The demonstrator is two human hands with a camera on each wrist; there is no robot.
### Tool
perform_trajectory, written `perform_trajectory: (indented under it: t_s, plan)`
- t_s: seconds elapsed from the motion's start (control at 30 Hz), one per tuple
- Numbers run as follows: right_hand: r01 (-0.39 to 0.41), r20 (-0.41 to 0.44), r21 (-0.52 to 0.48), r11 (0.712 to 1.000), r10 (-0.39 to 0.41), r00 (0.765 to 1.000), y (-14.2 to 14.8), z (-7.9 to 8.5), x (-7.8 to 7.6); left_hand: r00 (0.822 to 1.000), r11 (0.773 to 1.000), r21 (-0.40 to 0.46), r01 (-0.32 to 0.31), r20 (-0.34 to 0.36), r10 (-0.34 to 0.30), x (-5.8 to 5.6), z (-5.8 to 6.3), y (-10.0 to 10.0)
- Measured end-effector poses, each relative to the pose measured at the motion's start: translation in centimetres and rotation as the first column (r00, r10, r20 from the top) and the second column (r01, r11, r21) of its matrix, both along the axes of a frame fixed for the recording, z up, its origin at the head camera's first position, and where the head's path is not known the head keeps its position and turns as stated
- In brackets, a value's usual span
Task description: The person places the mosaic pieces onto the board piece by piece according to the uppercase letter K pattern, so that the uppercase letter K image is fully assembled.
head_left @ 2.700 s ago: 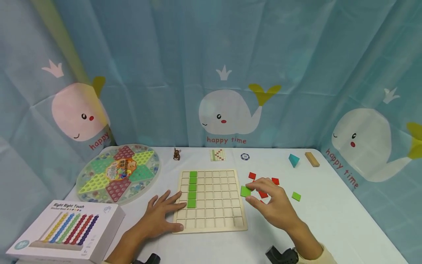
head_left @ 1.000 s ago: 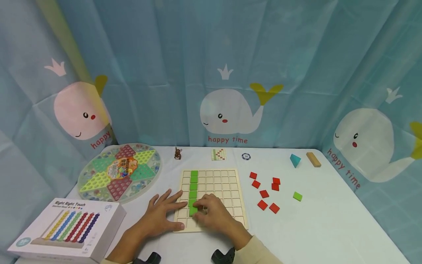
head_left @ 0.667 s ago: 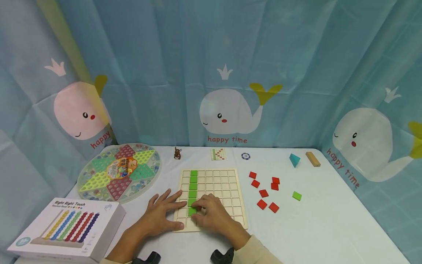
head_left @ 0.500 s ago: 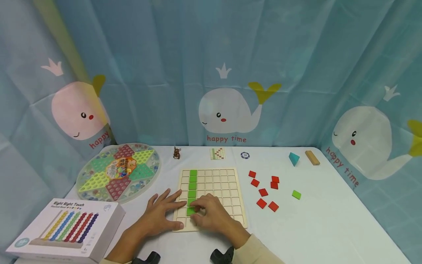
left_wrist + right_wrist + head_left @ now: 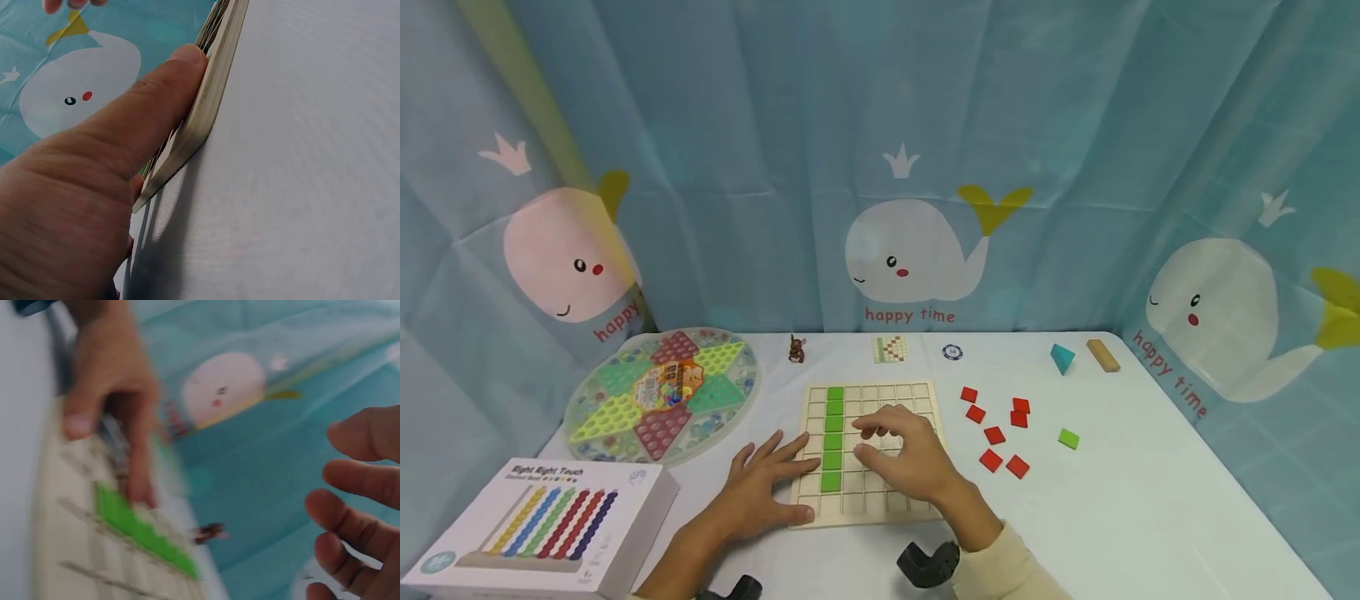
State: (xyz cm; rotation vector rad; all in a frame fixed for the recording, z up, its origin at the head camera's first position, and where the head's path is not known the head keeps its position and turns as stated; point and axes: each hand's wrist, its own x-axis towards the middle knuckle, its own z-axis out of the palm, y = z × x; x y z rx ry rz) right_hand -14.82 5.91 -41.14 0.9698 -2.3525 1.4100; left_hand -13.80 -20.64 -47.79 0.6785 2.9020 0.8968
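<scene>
A wooden grid board (image 5: 853,504) lies on the white table, with several green square tiles (image 5: 832,442) filling most of its second column from the left. My left hand (image 5: 758,492) rests on the board's left edge, fingers spread. In the left wrist view its thumb (image 5: 156,94) presses on the board's rim. Above the middle of the board hovers my right hand (image 5: 913,454), thumb and fingers apart. Nothing is between those fingers (image 5: 362,519) in the right wrist view. Several red square tiles (image 5: 994,435) and one loose green tile (image 5: 1068,438) lie to the right.
A Chinese checkers board (image 5: 617,417) and a white boxed bead toy (image 5: 640,517) occupy the left side. Along the back sit a brown figurine (image 5: 796,350), a pattern card (image 5: 891,349), a chip (image 5: 952,352), a teal pyramid (image 5: 1062,358) and a wooden block (image 5: 1102,356).
My right hand carried a green tile from the right onto the board's second column and let go of it. It has since lifted up and to the right. My left hand stays put.
</scene>
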Motion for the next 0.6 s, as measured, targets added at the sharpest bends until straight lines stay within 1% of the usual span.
perform_trajectory:
  t_s: [0.13,0.23,0.33,0.47,0.6]
  plan:
    - [0.045,-0.016,-0.024,0.999,-0.045,0.999,1.7,2.4,0.3,1.000,1.000,0.015,0.002,0.012,-0.002,0.2,0.0,-0.1]
    - [0.068,-0.058,-0.027,0.997,-0.070,0.996,3.3,3.8,0.3,1.000,1.000,0.018,-0.003,0.012,0.003,0.6,0.1,-0.4]
    - [0.084,-0.103,-0.033,0.996,-0.087,0.991,5.2,4.9,0.2,1.000,1.000,0.028,-0.003,0.000,0.003,0.7,0.0,-0.6]
    - [0.118,-0.147,-0.033,0.992,-0.122,0.982,8.0,6.1,0.3,1.000,0.999,0.035,0.005,-0.013,-0.005,0.5,-0.2,-0.5]
    - [0.193,-0.185,-0.001,0.981,-0.190,0.964,11.1,6.7,0.5,1.000,0.999,0.033,0.017,-0.014,-0.017,0.2,-0.2,-0.2]
